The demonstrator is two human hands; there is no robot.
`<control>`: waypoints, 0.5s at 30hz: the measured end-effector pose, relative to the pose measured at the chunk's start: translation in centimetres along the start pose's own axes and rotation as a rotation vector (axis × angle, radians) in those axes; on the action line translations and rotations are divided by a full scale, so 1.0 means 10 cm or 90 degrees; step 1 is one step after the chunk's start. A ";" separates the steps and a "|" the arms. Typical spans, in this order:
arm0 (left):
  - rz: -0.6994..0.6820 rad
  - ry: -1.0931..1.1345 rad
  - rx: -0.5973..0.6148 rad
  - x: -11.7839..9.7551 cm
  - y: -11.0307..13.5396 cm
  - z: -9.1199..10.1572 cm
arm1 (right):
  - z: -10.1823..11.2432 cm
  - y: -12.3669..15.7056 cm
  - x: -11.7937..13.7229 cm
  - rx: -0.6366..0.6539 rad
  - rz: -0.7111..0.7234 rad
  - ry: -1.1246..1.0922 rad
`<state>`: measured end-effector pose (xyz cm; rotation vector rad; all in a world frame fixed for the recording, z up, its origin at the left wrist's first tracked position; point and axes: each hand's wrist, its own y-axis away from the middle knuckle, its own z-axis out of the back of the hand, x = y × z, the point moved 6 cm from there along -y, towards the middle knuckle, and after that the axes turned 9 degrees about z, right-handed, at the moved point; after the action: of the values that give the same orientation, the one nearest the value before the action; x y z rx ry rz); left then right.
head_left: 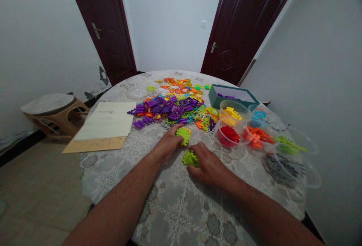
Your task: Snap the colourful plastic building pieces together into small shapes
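Observation:
My left hand (167, 142) is closed on a lime-green toothed building piece (183, 135), pinched at its left edge over the near side of the pile. A bit of yellow shows along that piece's upper edge. Nearer to me and to the right, my right hand (206, 162) grips some lime-green toothed pieces (190, 158) between thumb and fingers; whether they are joined I cannot tell. Just beyond both hands spreads a mixed heap of toothed plastic pieces (169, 108), mostly purple, with green, orange and blue among them.
Right of the heap stand clear tubs of sorted pieces: yellow (232, 114), red (228, 136), orange (258, 136), green (287, 145) and grey (283, 167). A dark green box (233, 96) holds purple pieces. An open notebook (106, 119) lies left on the patterned tablecloth (181, 208).

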<state>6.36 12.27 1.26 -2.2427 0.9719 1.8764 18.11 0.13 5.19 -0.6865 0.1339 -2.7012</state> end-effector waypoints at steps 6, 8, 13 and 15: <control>0.004 -0.015 0.012 -0.06 0.08 -0.05 | 0.07 -0.05 -0.20 -0.095 -0.017 -0.159; 0.011 -0.030 0.026 -0.06 0.10 -0.07 | 0.06 -0.07 -0.31 -0.096 -0.065 -0.244; 0.023 -0.034 0.078 0.00 0.12 -0.15 | 0.09 -0.11 -0.54 -0.170 -0.139 -0.388; 0.021 -0.022 0.104 0.03 0.12 -0.19 | 0.08 -0.12 -0.57 -0.181 -0.148 -0.394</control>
<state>7.45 10.41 1.88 -2.1087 1.1188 1.7710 22.81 3.27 3.53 -1.6750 0.2965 -2.5556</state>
